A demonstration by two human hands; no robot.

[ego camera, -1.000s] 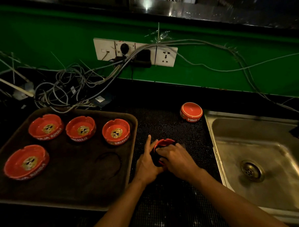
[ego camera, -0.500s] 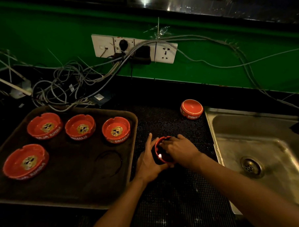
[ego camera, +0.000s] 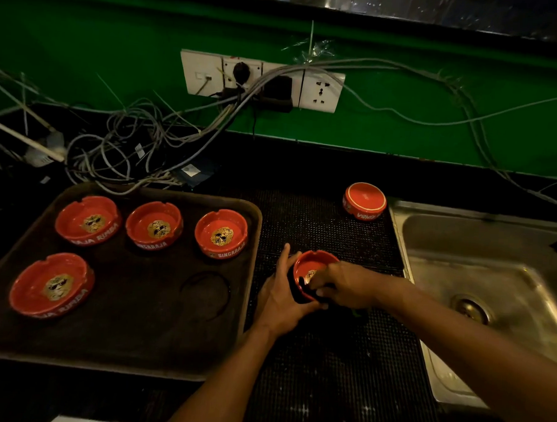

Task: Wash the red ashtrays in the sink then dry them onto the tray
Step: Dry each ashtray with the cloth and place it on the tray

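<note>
1. The held ashtray [ego camera: 313,269] sits tilted between both hands over the counter [ego camera: 328,356], just right of the tray [ego camera: 156,342]; the tray lies to its left, nearer the left hand [ego camera: 282,303].
2. The left hand cups its outer wall.
3. The right hand [ego camera: 344,285] curls into the bowl, seemingly gripping a dark cloth.
4. Another ashtray [ego camera: 364,201] rests upside down beside the sink [ego camera: 479,270].

Your way onto the brown rectangular tray [ego camera: 156,349] is open along its near right half; four red round ashtrays [ego camera: 220,233] block the far row and left.
</note>
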